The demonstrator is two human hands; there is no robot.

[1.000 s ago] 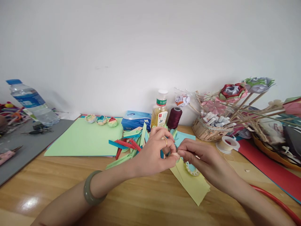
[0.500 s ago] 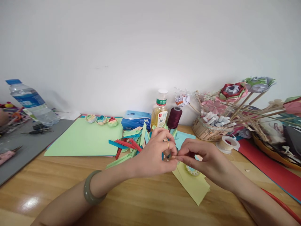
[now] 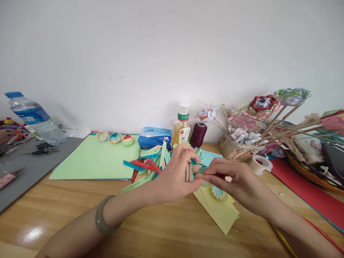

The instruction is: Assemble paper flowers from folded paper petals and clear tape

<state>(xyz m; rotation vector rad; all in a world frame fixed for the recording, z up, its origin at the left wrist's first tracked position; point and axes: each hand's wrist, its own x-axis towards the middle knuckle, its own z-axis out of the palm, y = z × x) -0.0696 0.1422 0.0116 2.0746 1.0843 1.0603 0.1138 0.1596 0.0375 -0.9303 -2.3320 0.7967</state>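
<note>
My left hand [image 3: 176, 175], with a ring on one finger and a green bangle [image 3: 101, 219] on the wrist, pinches a small folded piece of blue and pale paper [image 3: 197, 170] above the wooden table [image 3: 150, 229]. My right hand [image 3: 233, 177] meets it from the right, its fingertips closed on the same little piece. Under the hands lie yellow paper sheets [image 3: 220, 211] with a small tape roll [image 3: 218, 192] on them. A heap of coloured paper strips [image 3: 146, 165] lies just left of my left hand.
A green sheet [image 3: 94, 159] lies at the left with three small paper rosettes [image 3: 115, 137] behind it. A water bottle [image 3: 34, 118], tissue pack [image 3: 154, 138], oil bottle [image 3: 182, 125], thread spool [image 3: 199, 134], basket [image 3: 236, 148] with paper flowers on sticks and red paper [image 3: 306, 190] stand around.
Both hands stayed together at the same spot. The fingers shifted slightly on the small paper piece, and the view moved a little to the right.
</note>
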